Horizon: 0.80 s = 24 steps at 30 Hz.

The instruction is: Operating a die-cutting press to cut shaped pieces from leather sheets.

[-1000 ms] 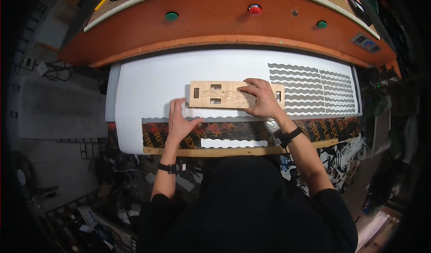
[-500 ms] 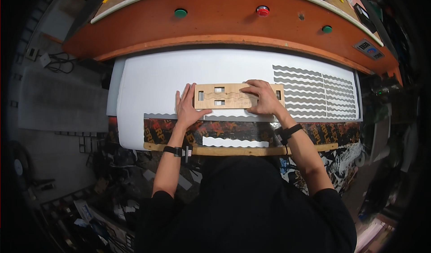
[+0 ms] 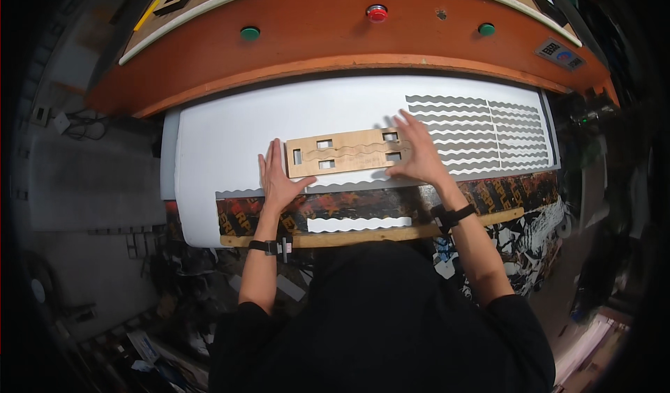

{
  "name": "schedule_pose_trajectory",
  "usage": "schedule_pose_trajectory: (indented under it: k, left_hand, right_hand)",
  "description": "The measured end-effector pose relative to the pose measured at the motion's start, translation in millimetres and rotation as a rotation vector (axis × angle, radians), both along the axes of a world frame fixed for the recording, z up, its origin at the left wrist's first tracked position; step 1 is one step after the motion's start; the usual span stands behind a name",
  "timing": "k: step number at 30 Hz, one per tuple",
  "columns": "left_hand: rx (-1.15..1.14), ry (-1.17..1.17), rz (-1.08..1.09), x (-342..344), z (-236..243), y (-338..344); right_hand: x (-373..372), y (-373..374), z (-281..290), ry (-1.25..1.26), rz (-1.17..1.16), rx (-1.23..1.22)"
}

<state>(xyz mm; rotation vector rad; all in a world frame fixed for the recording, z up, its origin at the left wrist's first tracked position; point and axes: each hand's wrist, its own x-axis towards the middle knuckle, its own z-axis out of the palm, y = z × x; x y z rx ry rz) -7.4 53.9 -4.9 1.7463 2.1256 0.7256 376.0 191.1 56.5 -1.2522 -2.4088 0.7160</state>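
A pale wooden board with cut-out windows and a wavy centre line lies on a white sheet. My left hand has its fingers stretched upward beside the board’s left end, thumb near the lower left corner. At the other end, my right hand is spread, with raised, slightly blurred fingertips above the upper corner and thumb by the lower edge; it partly hides that end. To its right are rows of wavy cuts showing grey. Below my hands, a loose white wavy strip lies on the dark board.
An orange machine front with green buttons and a red button spans the far side. Tools and a yellow object lie on its upper shelf. A wooden rail edges the near side; white scraps lie below at the right.
The wooden board has shifted left and tilted slightly. My left hand reached up to its end and moved left with it. My right hand’s fingers have spread and risen off its upper edge.
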Motion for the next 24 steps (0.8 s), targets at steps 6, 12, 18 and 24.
schedule_pose_trajectory:
  k: [6,12,18,24]
  left_hand:
    - [0.016,0.115,-0.039,-14.8,-4.3,-7.7]
    - [0.031,0.128,-0.039,-23.3,-3.2,-12.6]
    - [-0.017,0.136,-0.067,-18.9,-0.6,-1.1]
    - [-0.013,0.12,-0.065,-18.8,2.5,4.8]
  right_hand:
    - [55.6,-18.1,-32.6,0.18,-0.365,-0.117]
    - [39.7,-21.3,-54.6,-0.201,-0.252,0.235]
    - [49.0,-20.5,-48.0,-0.124,-0.258,0.213]
    - [49.1,-20.3,-42.3,-0.078,-0.262,0.218]
